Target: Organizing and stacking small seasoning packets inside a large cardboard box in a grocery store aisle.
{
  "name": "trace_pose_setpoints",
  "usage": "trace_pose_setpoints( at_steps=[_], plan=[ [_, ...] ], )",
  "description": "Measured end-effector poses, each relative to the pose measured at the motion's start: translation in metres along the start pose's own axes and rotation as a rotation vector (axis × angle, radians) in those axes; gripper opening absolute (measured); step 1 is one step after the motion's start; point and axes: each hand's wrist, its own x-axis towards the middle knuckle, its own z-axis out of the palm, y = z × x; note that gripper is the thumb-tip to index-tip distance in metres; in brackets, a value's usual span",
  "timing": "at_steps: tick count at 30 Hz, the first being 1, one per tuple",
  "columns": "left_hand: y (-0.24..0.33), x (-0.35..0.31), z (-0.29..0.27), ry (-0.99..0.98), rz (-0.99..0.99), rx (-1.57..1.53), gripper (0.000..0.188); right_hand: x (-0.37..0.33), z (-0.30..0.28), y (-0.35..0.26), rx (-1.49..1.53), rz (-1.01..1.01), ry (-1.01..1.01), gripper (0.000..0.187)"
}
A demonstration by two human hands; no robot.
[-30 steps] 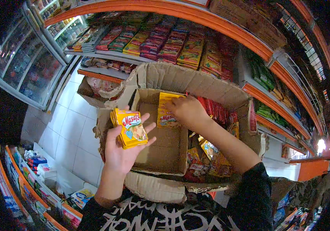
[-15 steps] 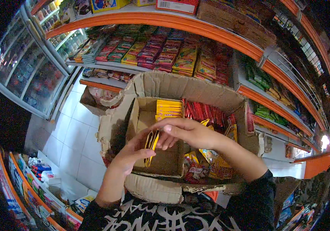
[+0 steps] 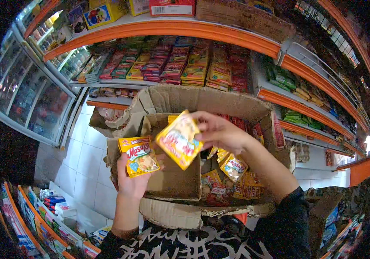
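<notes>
With our left grip (image 3: 132, 179) we are clasping a yellow packet (image 3: 139, 159); with our right grip (image 3: 220, 134), a tilted packet (image 3: 179, 140).

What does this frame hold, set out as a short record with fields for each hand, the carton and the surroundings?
left hand: holds a yellow seasoning sachet, print upright; any beneath it cannot be counted
right hand: fingers grip another yellow sachet, tilted, print upside down
carton: torn-edged cardboard; smaller inner box in its left part; red sachets and loose yellow sachets at right
behind: orange-edged shelf
left side: glass-doored cooler
</notes>
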Motion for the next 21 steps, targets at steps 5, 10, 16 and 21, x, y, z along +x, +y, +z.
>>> trace_pose_setpoints(
  at_steps=[5, 10, 16, 21],
  plan=[
    [0.006, 0.005, 0.002, -0.110, -0.051, 0.119, 0.070, -0.010, -0.007, -0.025, -0.540, -0.381, 0.501, 0.025],
    [0.007, 0.004, 0.001, -0.099, -0.074, 0.125, 0.070, -0.018, -0.007, -0.037, -0.846, -0.393, 0.583, 0.025],
    [0.005, 0.005, 0.003, -0.109, -0.076, 0.118, 0.070, -0.026, -0.004, -0.041, -1.090, -0.465, 0.730, 0.022],
    [0.008, 0.003, 0.002, -0.096, -0.072, 0.150, 0.070, -0.026, 0.003, -0.041, -1.360, -0.419, 0.812, 0.016]
  ],
)
